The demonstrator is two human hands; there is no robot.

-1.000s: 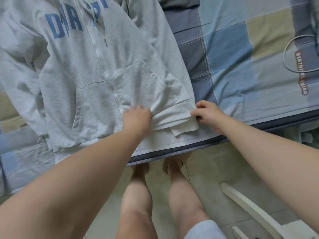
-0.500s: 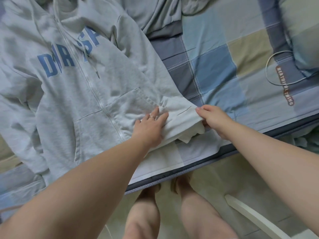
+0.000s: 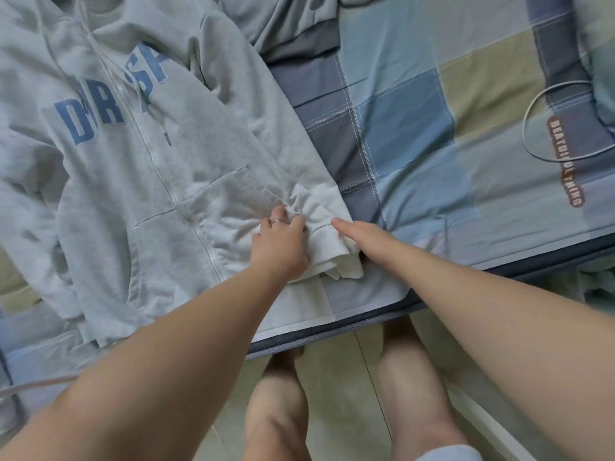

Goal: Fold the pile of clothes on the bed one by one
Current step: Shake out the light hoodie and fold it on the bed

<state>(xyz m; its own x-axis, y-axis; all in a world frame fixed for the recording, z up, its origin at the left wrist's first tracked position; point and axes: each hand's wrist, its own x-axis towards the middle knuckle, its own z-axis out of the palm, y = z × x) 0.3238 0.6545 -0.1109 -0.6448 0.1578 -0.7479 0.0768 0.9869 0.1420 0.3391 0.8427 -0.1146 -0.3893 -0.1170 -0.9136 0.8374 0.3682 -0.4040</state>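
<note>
One hoodie (image 3: 139,168) is laid front-up on the bed (image 3: 416,134), toward 10 o'clock, likely so it can be folded flat. Its cuff (image 3: 332,257), at centre, is bunched and gripped by the left hand (image 3: 279,247), probably for squaring. The right hand (image 3: 359,234) is pressed against it, fingers straight. One cable (image 3: 525,123) lies at 2 o'clock, and a second garment (image 3: 283,24) at 12.

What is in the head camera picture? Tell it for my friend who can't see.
Two hands work on a grey zip hoodie lying flat on a checked bed. The left hand grips bunched cloth near its hem; the right hand touches the cuff with straight fingers.
</note>
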